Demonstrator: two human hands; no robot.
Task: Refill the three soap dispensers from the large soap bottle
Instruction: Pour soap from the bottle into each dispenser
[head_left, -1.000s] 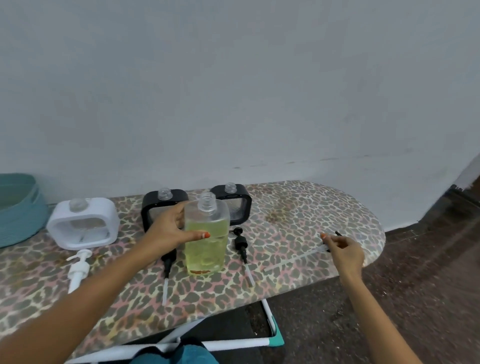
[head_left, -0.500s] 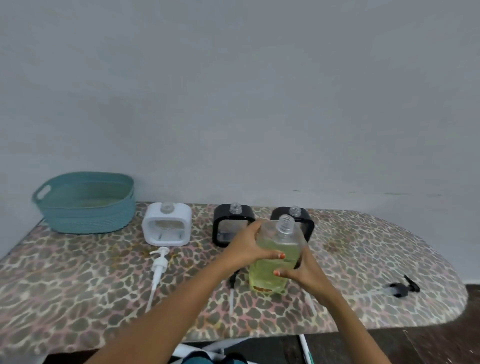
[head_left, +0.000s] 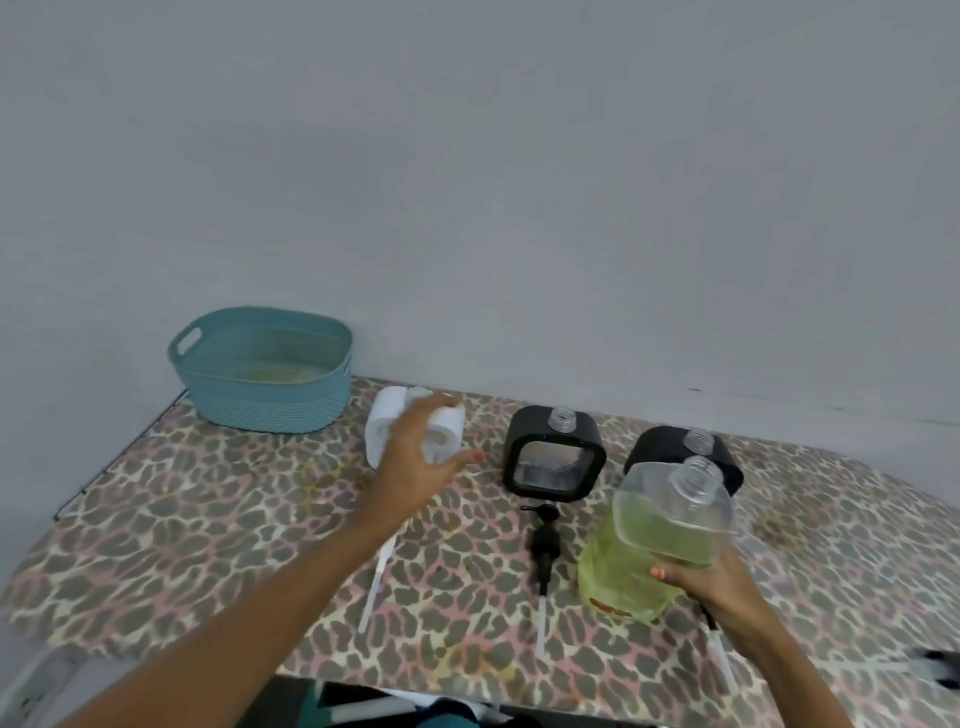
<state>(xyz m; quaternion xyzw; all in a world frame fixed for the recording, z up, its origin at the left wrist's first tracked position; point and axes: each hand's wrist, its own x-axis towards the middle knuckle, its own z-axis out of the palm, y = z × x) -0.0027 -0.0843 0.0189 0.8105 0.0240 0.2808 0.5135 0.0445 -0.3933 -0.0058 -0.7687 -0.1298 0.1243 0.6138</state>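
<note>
A plain grey wall (head_left: 519, 182) rises behind the middle black dispenser (head_left: 553, 457), which serves here as the reference. This dispenser stands upright on a leopard-print surface (head_left: 208, 519), its clear threaded neck uncapped.

Well to the left of it, at the back by the wall, sits a teal basket (head_left: 265, 395) with cut-out handles.

To the right of it and nearer the person is the large soap bottle (head_left: 660, 545), clear and about half full of yellow-green liquid. It is tilted, and its open neck points up and away. Whether its base touches the surface cannot be told.

Just left of the middle dispenser stands the white dispenser (head_left: 379, 415), partly hidden and blurred. To the right and slightly further back stands the second black dispenser (head_left: 670, 447), also uncapped, with the large bottle's neck overlapping it in this view.

The left hand (head_left: 415, 467) is out to the left of the middle dispenser, in front of the white one, with fingers spread and holding nothing. Whether it touches the white dispenser is unclear. The right hand (head_left: 722, 582), to the right and nearer, grips the large bottle low on its side, fingers curled round it.

Directly in front of the middle dispenser lies a black pump (head_left: 544, 540), its tube pointing toward the person. In front and to the left, the tube of a white pump (head_left: 375, 584) shows beside the left forearm.
</note>
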